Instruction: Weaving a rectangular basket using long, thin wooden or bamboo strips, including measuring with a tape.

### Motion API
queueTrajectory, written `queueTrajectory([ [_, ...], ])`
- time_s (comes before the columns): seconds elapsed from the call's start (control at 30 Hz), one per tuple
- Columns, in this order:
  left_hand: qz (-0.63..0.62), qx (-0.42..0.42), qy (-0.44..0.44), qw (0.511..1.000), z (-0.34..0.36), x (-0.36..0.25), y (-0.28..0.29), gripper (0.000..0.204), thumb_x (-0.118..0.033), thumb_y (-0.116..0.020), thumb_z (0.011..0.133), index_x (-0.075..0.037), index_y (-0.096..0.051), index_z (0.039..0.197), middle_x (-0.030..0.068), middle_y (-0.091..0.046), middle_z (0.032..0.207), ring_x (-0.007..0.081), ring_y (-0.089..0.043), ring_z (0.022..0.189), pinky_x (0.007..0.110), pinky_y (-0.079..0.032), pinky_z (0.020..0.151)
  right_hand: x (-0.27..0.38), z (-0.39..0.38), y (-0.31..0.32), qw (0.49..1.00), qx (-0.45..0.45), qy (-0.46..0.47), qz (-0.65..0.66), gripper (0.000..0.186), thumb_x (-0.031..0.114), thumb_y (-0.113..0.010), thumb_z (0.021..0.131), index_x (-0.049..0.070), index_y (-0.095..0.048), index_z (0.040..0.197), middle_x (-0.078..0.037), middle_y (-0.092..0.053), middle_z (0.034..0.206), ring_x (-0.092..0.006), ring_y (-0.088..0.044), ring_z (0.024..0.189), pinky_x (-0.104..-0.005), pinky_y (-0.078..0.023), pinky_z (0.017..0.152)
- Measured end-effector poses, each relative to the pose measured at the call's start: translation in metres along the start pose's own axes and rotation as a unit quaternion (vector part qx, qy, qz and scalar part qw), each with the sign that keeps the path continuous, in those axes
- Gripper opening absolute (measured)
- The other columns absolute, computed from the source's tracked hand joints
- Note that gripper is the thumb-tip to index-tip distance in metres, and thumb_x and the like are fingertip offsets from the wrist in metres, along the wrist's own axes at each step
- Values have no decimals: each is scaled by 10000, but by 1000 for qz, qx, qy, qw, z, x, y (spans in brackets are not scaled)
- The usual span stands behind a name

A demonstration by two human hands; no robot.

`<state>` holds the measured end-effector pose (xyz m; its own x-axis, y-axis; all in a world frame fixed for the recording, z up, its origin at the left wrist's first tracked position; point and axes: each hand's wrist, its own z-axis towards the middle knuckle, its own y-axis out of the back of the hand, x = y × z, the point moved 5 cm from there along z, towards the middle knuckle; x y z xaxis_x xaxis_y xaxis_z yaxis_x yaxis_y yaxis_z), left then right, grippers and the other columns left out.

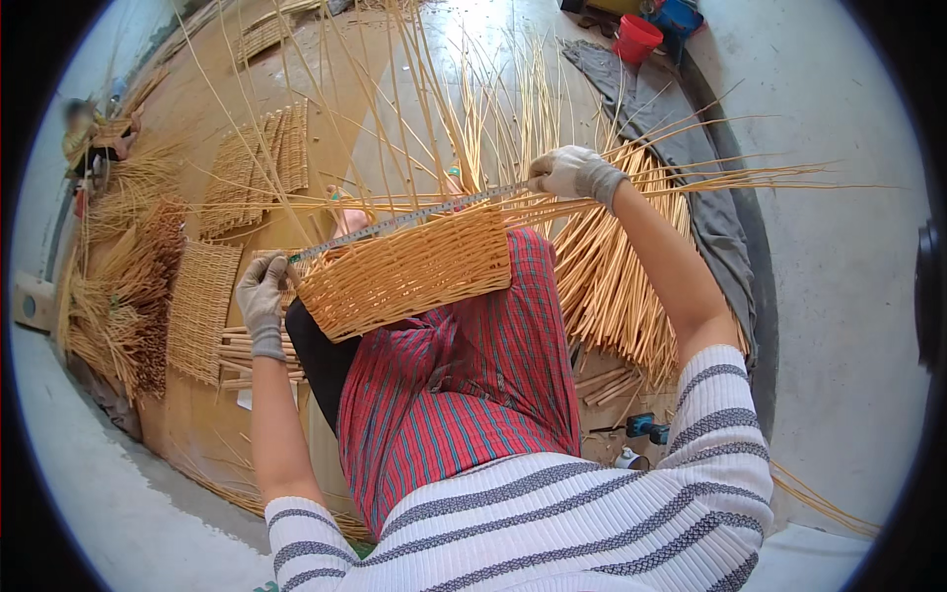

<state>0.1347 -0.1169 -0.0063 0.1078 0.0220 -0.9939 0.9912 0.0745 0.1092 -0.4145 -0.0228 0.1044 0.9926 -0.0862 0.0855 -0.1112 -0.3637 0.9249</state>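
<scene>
A rectangular woven wicker panel (404, 271) with long upright canes rests across my lap on red plaid cloth (459, 395). A metal measuring tape (412, 218) stretches along its upper side. My gloved left hand (261, 296) grips the tape's left end at the panel's left corner, fingers closed. My gloved right hand (577, 176) is closed on the tape's other end, beyond the panel's right corner and among loose canes that reach out to the right.
Woven mats (202, 311) and cane bundles (123, 306) lie at left. Peeled sticks (621, 276) lie on dark cloth at right, near a power tool (641, 426). A red bucket (636, 37) stands at back. Another person (94, 138) sits at far left.
</scene>
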Motion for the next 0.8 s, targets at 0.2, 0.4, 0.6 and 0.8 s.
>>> queueTrajectory([
  [0.2,-3,-9,-54,998,2,13,-1,136,-146,-815,981,-45,-797,1071,-21,-711,868,62,-574,722,241,-483,630,-4,2,-3,996,-56,64,35,405,430,-630,1002,99,-760,1195,-173,-767,1127,-394,-703,1122,-456,-544,996],
  [0.4,0,-161,-120,980,-24,14,3,243,-186,-700,1072,-27,-694,1256,5,-681,1023,75,-618,841,256,-529,729,45,-30,27,926,-224,198,229,318,288,-594,1090,30,-734,1215,-152,-784,1154,-257,-751,1064,-381,-586,952],
  [0.6,302,1,-395,868,-110,-78,-117,299,-154,-685,1033,-71,-668,1320,122,-681,1265,272,-646,1170,441,-492,1057,74,-78,-33,775,-216,165,570,333,280,-539,1145,-14,-688,1189,-93,-747,996,-174,-720,893,-291,-596,847],
  [0.8,388,148,-448,792,-131,-123,-276,689,-377,-820,887,-82,-600,1470,140,-722,1325,356,-680,1240,504,-503,1054,105,-130,-133,686,-283,160,651,356,349,-527,1151,30,-682,1184,-54,-716,1068,-159,-675,961,-332,-566,878],
])
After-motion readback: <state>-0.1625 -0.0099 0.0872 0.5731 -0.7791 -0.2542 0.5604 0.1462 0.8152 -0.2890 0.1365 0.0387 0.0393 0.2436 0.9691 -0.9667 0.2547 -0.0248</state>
